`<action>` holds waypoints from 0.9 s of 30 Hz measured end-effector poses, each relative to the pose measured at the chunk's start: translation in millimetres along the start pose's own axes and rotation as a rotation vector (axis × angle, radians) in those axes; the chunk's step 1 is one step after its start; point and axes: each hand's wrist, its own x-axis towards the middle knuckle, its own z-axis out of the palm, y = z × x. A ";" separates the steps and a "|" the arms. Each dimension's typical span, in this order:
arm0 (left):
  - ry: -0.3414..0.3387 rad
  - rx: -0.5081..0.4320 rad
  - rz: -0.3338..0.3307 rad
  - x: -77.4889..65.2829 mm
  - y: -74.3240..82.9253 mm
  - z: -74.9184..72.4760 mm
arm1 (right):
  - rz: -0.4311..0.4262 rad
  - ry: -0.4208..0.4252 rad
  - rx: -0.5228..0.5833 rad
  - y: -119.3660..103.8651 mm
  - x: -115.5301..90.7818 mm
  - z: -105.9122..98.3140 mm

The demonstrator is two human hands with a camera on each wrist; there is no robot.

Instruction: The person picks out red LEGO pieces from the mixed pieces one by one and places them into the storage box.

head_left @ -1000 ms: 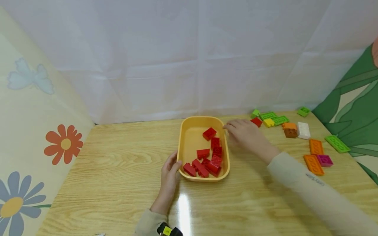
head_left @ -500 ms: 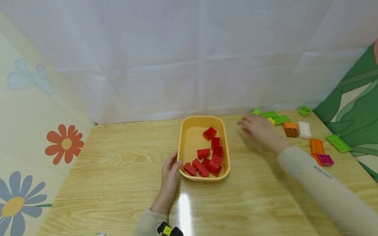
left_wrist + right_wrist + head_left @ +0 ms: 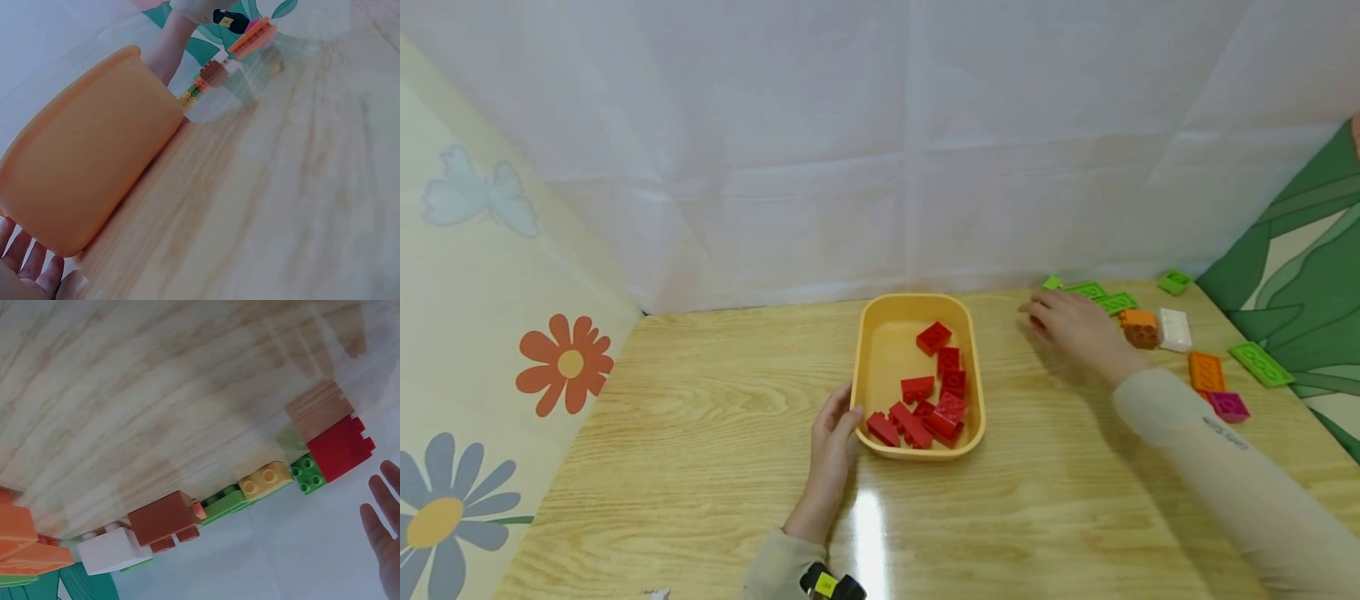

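A yellow plastic bin (image 3: 880,333) stands on the table with several red building bricks (image 3: 917,387) inside. My left hand (image 3: 831,442) holds its near left corner, thumb at the rim; in the left wrist view the fingers (image 3: 28,256) lie against the bin's lower outside. My right hand (image 3: 1078,329) is to the right of the bin, over the spot where a loose red brick (image 3: 340,447) lies, hidden in the head view. In the right wrist view its fingers (image 3: 381,509) are extended just beside that red brick, holding nothing. A small green brick (image 3: 308,474) sits next to it.
Along the back right lie green plates (image 3: 1116,302), an orange-brown brick (image 3: 1140,329), a white brick (image 3: 1174,329) and a yellow brick (image 3: 265,480). Further right are an orange plate (image 3: 1206,372), a magenta brick (image 3: 1228,407) and a long green plate (image 3: 1261,364). A white cloth (image 3: 775,167) hangs behind the table.
My right hand has moved right, away from the bin's rim, to the loose red brick, covering it and the yellow brick in the head view. The left hand and bin stay put.
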 end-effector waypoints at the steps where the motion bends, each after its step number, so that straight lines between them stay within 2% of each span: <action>1: 0.001 0.002 0.001 0.0 0.1 0.0 | 0.006 0.003 0.001 1.0 -0.6 1.0; 6: 0.002 0.000 0.001 -0.1 0.6 0.1 | 0.041 -0.014 0.002 6.1 -3.4 6.0; 15: -0.015 -0.006 -0.006 -0.8 0.7 -0.5 | 0.104 -0.143 -0.024 10.5 -6.9 10.3; 27: 0.000 0.008 -0.007 -0.4 -0.3 -0.7 | 0.135 -0.139 -0.009 13.1 -5.7 4.4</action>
